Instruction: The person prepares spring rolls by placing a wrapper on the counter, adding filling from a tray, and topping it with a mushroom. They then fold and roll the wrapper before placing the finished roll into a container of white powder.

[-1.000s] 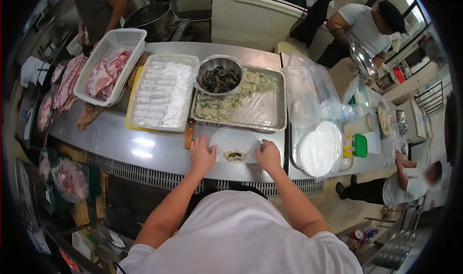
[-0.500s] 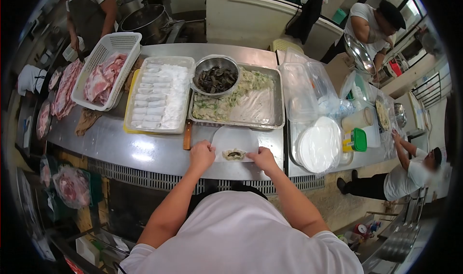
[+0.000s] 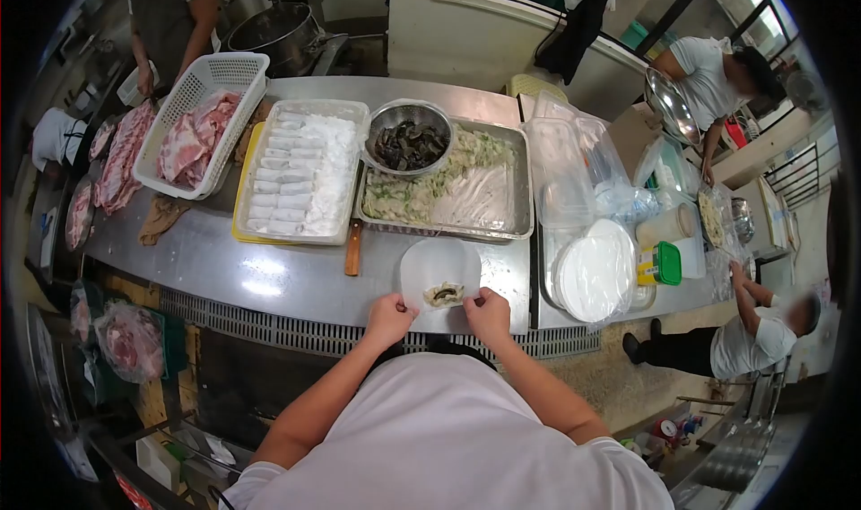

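A round, translucent rice-paper wrapper lies on the steel counter in front of me. Near its close edge sits a small mound of pale filling with a dark curved piece on top. My left hand pinches the wrapper's near left edge, fingers closed. On the opposite side, my right hand is closed on the near right edge. Behind the wrapper stands a metal tray of pale green-flecked filling. A steel bowl of dark pieces rests at that tray's back left corner.
White rolls lie in rows in a plastic tray at left, a wooden handle beside it. Farther left is a basket of raw meat. To the right are wrapped white discs and a green-lidded tub. Co-workers stand around the counter.
Both hands have drawn slightly toward my body with the wrapper's near edge. At the upper right, a co-worker has leaned forward with one arm reaching down.
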Motion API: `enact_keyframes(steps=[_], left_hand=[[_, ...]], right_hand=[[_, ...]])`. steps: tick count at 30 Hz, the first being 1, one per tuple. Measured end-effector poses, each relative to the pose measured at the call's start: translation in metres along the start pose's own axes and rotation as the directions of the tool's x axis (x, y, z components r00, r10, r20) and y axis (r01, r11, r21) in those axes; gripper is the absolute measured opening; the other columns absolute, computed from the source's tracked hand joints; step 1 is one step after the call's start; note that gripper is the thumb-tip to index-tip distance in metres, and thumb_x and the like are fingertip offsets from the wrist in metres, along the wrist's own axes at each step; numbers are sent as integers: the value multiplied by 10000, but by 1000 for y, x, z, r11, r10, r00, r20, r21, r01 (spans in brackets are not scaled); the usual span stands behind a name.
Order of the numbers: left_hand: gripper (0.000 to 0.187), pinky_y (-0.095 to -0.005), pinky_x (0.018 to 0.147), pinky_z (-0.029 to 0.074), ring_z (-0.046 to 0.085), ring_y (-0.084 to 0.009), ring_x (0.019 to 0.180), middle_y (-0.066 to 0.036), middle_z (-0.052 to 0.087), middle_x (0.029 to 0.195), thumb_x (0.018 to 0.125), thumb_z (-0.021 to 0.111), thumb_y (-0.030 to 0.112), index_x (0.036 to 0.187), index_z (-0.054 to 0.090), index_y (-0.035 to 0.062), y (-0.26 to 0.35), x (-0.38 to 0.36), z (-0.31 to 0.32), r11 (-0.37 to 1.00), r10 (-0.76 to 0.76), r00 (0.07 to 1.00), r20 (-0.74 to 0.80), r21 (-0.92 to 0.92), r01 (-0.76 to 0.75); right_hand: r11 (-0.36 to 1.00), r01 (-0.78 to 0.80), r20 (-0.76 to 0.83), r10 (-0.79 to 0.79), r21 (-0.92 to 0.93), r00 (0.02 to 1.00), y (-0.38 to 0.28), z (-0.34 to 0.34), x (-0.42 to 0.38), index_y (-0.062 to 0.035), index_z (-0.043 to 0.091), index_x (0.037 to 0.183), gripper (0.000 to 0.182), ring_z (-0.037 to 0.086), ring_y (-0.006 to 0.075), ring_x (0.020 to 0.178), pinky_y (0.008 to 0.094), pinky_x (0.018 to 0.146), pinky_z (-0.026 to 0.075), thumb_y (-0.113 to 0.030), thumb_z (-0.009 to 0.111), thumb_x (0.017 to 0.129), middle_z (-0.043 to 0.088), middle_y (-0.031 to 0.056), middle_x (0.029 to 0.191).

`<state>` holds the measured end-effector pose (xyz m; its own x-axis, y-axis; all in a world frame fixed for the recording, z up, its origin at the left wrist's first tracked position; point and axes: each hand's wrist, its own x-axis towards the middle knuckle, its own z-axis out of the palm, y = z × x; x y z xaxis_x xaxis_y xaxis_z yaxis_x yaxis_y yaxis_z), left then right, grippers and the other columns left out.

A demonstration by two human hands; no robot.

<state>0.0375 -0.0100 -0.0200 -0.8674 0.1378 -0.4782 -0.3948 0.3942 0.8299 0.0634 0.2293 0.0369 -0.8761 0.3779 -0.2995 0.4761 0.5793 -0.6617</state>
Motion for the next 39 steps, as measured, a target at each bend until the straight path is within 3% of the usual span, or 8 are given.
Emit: enact_keyframes(steps=[6, 9, 12, 19, 27, 30, 33, 39], left_hand=[[184, -423, 767, 581, 725, -281, 828, -126, 753, 918, 936, 831, 139, 946, 688, 24, 40, -11, 9, 990, 136, 975, -174, -15, -141], [141, -469, 898, 563, 699, -347, 1019, -129, 729, 1063, 880, 810, 93, 921, 679, 60, 43, -1, 22, 774, 632, 733, -253, 245, -583], [181, -505, 1008, 513, 631, -390, 1182, -134, 692, 1202, 813, 795, 76, 943, 668, 79, 50, 6, 22, 621, 750, 661, -18, 360, -696], [351, -500, 1063, 497, 626, -385, 1224, -157, 678, 1246, 805, 781, 71, 1137, 669, 51, 44, 10, 14, 514, 754, 614, 233, 374, -772], [624, -507, 1126, 492, 585, -448, 1304, -216, 644, 1342, 785, 758, 5, 1377, 562, 20, 32, 7, 12, 793, 574, 810, 119, 166, -586], [685, -498, 1146, 481, 576, -427, 1334, -205, 632, 1372, 785, 776, 29, 1433, 552, 27, 37, 6, 8, 681, 697, 711, 89, 225, -696], [753, -498, 1192, 441, 553, -393, 1394, -192, 629, 1388, 788, 826, 97, 1483, 543, 29, 55, 5, -10, 533, 686, 646, 335, 373, -759], [925, -517, 1212, 403, 546, -410, 1406, -190, 610, 1478, 748, 938, 267, 1540, 523, 31, 49, 5, -28, 418, 644, 586, 491, 416, -808]], right_hand=[[976, 215, -137, -208, 35, 969, 10, 22, -8, 19, 752, 975, 200, 758, 269, 726, 401, 708, 600, -153, 825, 904, 767, 154, 798], [948, 304, -146, -289, 93, 946, 8, 30, -15, 10, 737, 987, 177, 749, 270, 723, 399, 701, 601, -110, 831, 898, 752, 147, 813], [909, 412, -162, -397, 69, 903, 9, 35, -16, -1, 723, 983, 165, 744, 259, 724, 393, 702, 603, -88, 833, 896, 742, 147, 842], [827, 562, -135, -555, 9, 820, -1, 20, -16, -8, 701, 983, 162, 729, 364, 1055, 433, 891, 604, -36, 803, 861, 748, 183, 1170], [661, 748, 162, -733, -63, 661, -4, 21, 11, -8, 687, 965, 146, 682, 405, 1171, 479, 1026, 560, 7, 732, 827, 733, 215, 1246], [628, 770, 208, -743, -115, 637, -11, 18, 10, 1, 676, 934, 129, 674, 408, 1188, 493, 1049, 545, -1, 725, 815, 730, 220, 1251], [599, 767, 348, -685, -231, 640, -16, 12, 11, 15, 694, 1071, 273, 666, 419, 1188, 500, 1085, 521, -34, 764, 812, 727, 228, 1248], [706, 699, 183, -676, -114, 713, -10, -11, -8, -12, 550, 1479, 746, 612, 438, 1259, 503, 1140, 484, -97, 841, 797, 656, 237, 1326]])
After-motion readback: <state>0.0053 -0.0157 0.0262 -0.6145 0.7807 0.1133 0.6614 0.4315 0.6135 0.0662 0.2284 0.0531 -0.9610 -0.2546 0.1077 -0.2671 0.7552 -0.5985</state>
